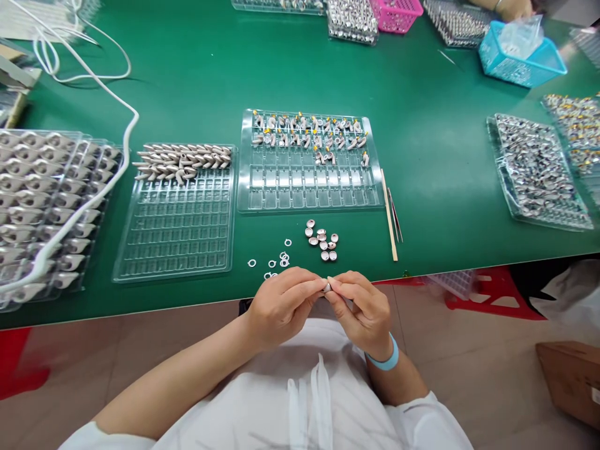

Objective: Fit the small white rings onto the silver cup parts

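Just over the table's front edge, my left hand (285, 306) and my right hand (360, 309) meet fingertip to fingertip. Between them they pinch a small silvery metal part (327, 287), mostly covered by the fingers. Beyond the hands lies a loose group of small round metal caps (323, 245). White rings (284, 258) are scattered to the left of these. A clear compartment tray (281, 199) farther back bears rows of small metal parts with yellow bits (307, 139). Another clear tray (173, 240) at left carries grey curved metal pieces (182, 161) in its upper rows.
A wooden stick (389, 219) and tweezers (396, 219) lie right of the middle tray. A white cable (126, 144) crosses stacked trays (47, 206) at left. Filled trays (539, 169), a blue basket (520, 65) and a pink basket (398, 15) stand beyond. A co-worker's hand (515, 9) shows top right.
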Demonstrator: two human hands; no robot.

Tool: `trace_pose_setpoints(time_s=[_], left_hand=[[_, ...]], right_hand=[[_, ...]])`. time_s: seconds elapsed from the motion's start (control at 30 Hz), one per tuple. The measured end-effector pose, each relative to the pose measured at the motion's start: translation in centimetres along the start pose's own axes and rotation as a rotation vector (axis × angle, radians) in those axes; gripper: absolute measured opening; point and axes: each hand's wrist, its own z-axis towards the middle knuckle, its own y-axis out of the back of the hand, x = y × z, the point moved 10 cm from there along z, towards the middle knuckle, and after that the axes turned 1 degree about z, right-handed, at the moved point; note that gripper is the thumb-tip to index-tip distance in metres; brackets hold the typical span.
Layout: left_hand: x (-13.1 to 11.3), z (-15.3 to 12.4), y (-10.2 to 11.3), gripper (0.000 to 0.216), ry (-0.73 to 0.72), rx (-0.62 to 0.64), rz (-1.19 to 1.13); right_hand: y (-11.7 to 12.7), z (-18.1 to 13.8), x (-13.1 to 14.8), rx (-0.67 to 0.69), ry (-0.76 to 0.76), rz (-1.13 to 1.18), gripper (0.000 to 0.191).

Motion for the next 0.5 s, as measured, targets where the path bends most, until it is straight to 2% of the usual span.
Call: trace_pose_setpoints(time_s=[0.23, 0.5], left_hand=[[0.3, -0.2, -0.3, 0.047, -0.003, 0.028, 0.014], [0.4, 0.1, -0.3, 0.038, -0.029, -0.023, 0.016]], right_hand=[[-0.1, 0.2, -0.2, -0.029, -0.055, -0.021, 0.025], [-0.4, -0.6, -2.5, -0.045, -0.297, 0.068, 0.021]])
